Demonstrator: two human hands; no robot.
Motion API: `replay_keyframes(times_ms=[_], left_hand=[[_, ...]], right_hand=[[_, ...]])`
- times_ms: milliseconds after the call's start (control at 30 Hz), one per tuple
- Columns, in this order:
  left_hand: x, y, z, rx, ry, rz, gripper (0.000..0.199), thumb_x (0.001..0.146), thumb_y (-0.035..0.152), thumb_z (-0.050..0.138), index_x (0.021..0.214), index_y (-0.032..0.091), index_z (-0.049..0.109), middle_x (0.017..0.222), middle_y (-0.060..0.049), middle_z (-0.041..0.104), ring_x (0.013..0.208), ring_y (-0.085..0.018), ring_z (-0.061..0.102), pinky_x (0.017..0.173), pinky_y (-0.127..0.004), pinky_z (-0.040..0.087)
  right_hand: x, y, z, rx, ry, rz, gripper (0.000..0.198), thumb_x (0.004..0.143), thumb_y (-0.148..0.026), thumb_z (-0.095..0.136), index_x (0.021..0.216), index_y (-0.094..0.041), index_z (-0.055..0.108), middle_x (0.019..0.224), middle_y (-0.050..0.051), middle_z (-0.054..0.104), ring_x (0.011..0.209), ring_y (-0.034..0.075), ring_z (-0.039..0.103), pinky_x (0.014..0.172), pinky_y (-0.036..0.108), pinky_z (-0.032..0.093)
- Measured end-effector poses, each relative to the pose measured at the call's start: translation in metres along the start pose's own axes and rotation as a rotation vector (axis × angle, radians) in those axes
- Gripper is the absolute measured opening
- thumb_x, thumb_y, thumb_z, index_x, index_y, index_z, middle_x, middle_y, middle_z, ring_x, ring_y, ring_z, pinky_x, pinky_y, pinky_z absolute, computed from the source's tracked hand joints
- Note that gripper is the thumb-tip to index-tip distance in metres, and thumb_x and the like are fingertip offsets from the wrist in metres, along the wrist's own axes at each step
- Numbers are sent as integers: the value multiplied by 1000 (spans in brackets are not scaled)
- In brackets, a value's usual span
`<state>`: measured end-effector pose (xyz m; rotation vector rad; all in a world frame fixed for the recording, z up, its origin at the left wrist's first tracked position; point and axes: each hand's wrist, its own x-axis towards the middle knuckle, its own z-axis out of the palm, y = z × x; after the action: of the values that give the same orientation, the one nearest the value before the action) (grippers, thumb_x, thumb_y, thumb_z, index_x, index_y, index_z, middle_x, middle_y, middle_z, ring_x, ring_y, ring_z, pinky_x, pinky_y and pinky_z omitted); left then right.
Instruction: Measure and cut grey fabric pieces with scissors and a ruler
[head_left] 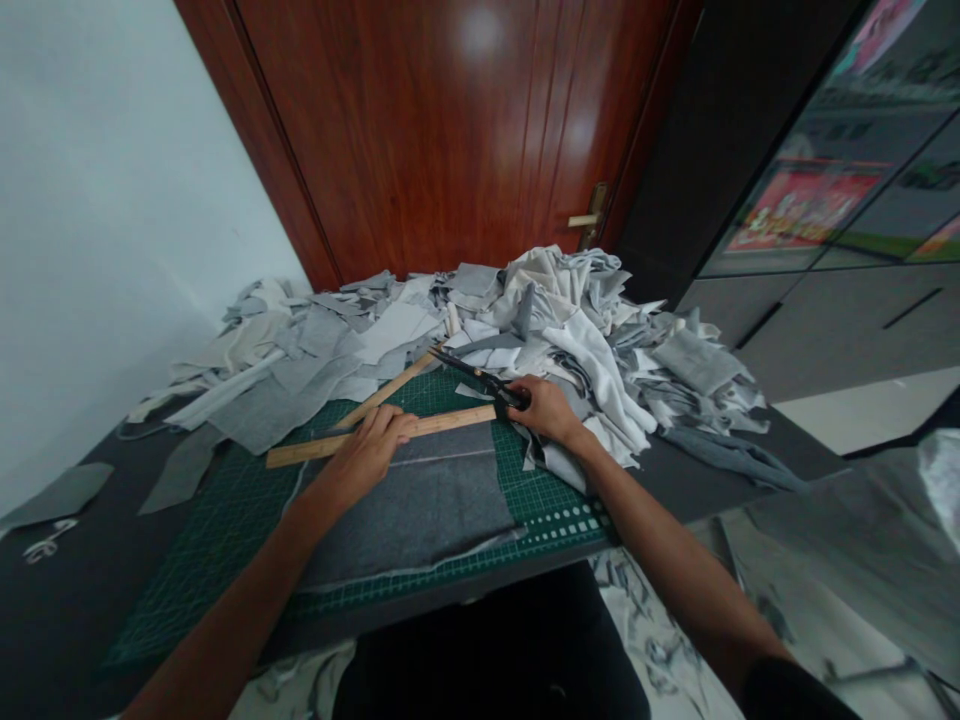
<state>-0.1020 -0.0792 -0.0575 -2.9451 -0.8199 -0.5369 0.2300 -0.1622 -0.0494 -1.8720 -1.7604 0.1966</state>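
My left hand (377, 440) lies over a wooden ruler (454, 420), pressing it flat across the far part of a grey fabric piece (416, 510). The fabric rests on a green cutting mat (202, 545). In my right hand (546, 408) is a pair of black scissors (480, 374), gripped by the handles with the blades pointing away to the left. The scissors are just beyond the ruler's right end. A second wooden strip (390, 388) slants across the mat behind the ruler, close to the scissor tips.
A big heap of grey and white fabric scraps (570, 290) lines the back of the dark table (67, 610), against a brown wooden door (450, 130). Small white-handled scissors (49, 540) lie at the far left. More scraps cover the floor (645, 630) at right.
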Motion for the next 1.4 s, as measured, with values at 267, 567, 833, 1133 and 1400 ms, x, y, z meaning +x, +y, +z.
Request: replay_keyframes(times_ms=[267,567,833,1133,1400], left_hand=[[45,-31,-11,46,79,4,40,101,12,37,135,17,59,124,-15,58,116,-31,53,104,-50,49],[51,31,-6,-133,-46,195,34,106,17,39,127,20,66,124,-11,64,122,-26,56,108,-46,49],[-14,131,5,-132,-185,295,53,105,35,53,156,22,45,162,-8,48,150,-28,41,124,-49,38],[-28,140,10,-215,-169,207,56,106,34,50,161,25,38,169,-6,37,157,-26,32,129,-51,32],[-34,150,10,-225,-166,188,58,107,38,47,162,23,35,171,-8,33,159,-27,30,129,-54,31]], right_hand=[[10,12,17,613,141,14,27,77,-33,67,101,-21,64,93,2,73,81,17,69,78,28,54],[15,13,5,1008,111,88,55,73,-65,77,102,-21,62,74,-2,61,62,13,53,53,23,41],[0,11,-12,880,-213,11,52,80,-70,72,74,-22,52,47,-8,47,40,8,37,44,23,25],[-12,24,-63,599,-952,-66,50,78,-63,76,79,-16,61,57,-8,51,47,7,40,47,22,30],[0,43,-125,337,-1284,173,63,71,-74,80,68,-17,51,57,-7,44,51,5,37,47,20,27]])
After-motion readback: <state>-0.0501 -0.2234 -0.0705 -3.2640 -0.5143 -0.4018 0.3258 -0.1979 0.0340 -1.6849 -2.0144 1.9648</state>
